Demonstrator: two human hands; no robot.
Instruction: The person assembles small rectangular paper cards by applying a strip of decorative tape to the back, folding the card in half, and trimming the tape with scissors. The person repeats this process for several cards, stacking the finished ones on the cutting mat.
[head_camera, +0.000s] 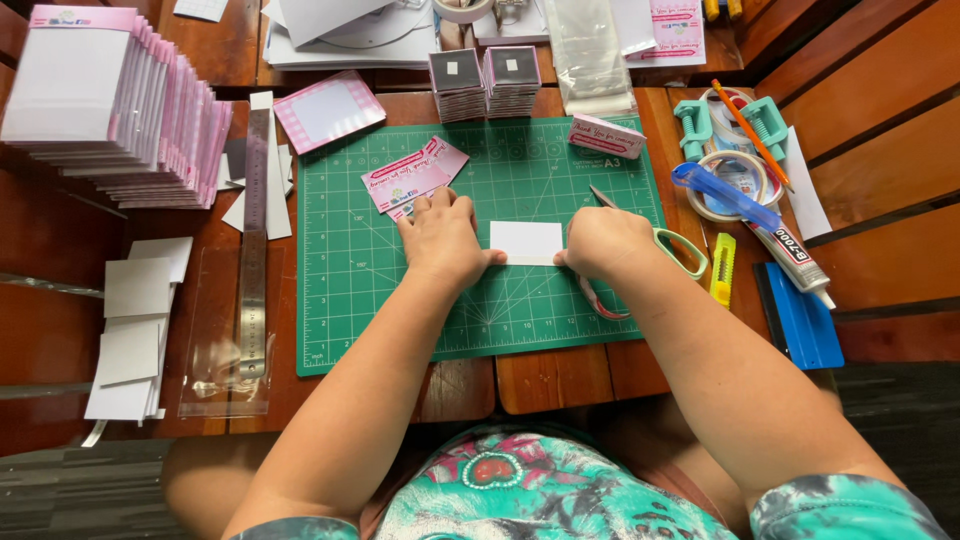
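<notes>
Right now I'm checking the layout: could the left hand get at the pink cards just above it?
Probably yes: the left hand rests on the green mat right below the pink cards, nothing lying between them.

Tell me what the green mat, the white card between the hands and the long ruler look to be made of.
Mat: probably soft plastic or rubber, matte green with a printed white grid.
Card: likely paper or thin cardboard, plain matte white, flat with sharp edges; the left hand and right hand press its sides.
Ruler: looks like steel, a grey, slightly shiny strip.
</notes>
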